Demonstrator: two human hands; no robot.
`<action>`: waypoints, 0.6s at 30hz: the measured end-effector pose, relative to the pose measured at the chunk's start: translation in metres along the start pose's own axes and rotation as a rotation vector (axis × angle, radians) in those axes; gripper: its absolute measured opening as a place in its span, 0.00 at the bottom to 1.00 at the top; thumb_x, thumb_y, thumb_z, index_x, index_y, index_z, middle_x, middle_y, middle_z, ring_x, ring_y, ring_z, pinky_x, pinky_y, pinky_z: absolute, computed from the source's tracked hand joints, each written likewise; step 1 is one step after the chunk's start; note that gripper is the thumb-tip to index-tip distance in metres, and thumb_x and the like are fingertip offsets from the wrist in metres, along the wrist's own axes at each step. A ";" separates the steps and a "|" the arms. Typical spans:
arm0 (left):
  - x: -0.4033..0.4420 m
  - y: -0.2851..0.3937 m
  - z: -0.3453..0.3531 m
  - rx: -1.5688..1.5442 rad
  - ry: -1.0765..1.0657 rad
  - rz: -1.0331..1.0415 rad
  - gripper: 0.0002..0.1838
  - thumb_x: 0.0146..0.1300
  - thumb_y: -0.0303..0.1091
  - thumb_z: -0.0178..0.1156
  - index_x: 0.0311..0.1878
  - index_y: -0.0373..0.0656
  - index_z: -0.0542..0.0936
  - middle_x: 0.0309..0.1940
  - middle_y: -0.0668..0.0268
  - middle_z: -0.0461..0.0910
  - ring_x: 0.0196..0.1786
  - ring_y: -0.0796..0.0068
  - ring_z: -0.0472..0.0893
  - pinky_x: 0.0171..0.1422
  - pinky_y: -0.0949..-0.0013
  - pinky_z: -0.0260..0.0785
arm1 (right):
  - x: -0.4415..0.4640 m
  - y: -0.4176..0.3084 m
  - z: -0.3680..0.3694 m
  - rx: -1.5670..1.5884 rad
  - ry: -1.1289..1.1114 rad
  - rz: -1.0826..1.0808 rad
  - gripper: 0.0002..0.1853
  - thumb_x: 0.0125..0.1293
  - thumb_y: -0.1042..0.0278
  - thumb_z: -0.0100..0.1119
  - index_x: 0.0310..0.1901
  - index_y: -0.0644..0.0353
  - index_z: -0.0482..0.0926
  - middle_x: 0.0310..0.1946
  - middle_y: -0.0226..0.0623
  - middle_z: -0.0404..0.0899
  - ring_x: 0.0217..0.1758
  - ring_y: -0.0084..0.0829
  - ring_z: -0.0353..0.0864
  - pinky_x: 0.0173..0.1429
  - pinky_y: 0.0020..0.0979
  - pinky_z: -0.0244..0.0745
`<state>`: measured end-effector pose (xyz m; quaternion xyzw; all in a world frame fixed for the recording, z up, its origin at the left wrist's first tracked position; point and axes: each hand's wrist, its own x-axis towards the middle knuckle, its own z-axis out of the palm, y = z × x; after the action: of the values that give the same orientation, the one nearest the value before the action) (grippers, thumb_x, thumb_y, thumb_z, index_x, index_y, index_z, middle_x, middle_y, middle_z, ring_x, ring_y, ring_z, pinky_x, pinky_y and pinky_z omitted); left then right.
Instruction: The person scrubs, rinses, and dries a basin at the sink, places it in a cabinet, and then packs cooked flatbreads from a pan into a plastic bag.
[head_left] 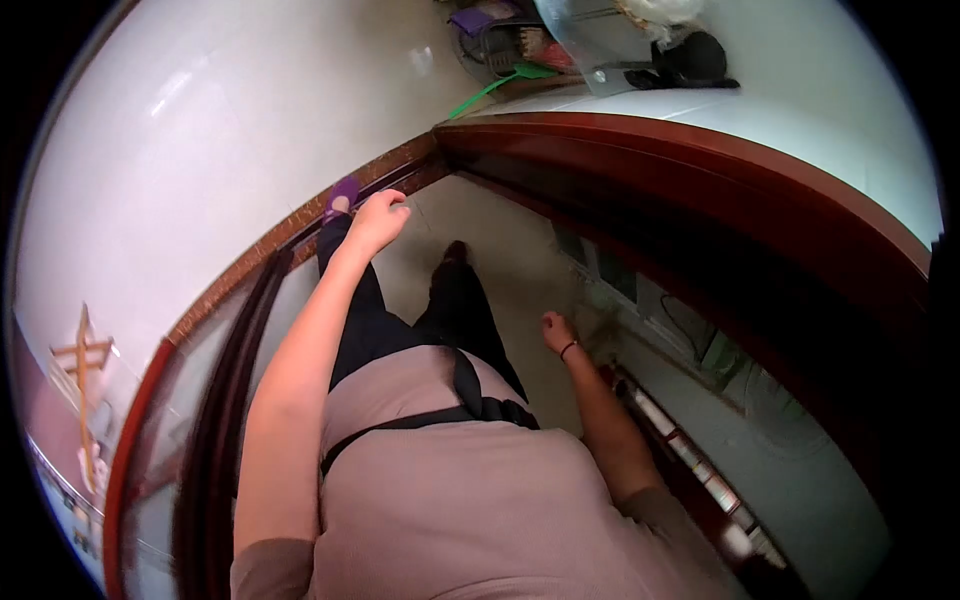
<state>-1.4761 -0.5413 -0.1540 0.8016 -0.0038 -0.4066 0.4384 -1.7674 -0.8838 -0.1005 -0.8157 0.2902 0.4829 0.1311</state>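
Observation:
My left hand (380, 220) is stretched forward over the threshold of a doorway, near the purple shoe (343, 198) on one foot. It is empty, with its thumb and fingers loosely bent and a gap between them. Lower and to the right, my right hand (558, 332) hangs beside my body, inside the dim doorway. Its fingers are curled together and nothing shows in them. A dark band (569, 348) circles that wrist. Neither hand touches anything visible.
A dark red door frame (640, 135) curves across the right side. Sliding door edges (225, 400) stand at the left. A brown stone threshold (250, 260) crosses the pale floor. Cluttered items with a green swatter (530, 72) lie at the top. A wooden rack (83, 360) stands far left.

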 end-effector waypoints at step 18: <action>-0.033 -0.162 0.314 -0.581 0.036 -0.360 0.17 0.57 0.30 0.58 0.50 0.38 0.74 0.43 0.58 0.75 0.40 0.67 0.77 0.48 0.66 0.69 | 0.339 0.155 -0.001 -0.541 0.008 0.038 0.31 0.57 0.70 0.59 0.63 0.63 0.62 0.66 0.48 0.57 0.69 0.46 0.56 0.70 0.42 0.57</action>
<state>-1.7609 -0.6489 -0.3364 0.6379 0.2615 -0.4473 0.5697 -1.7361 -1.1256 -0.3826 -0.8175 0.1664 0.5418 -0.1019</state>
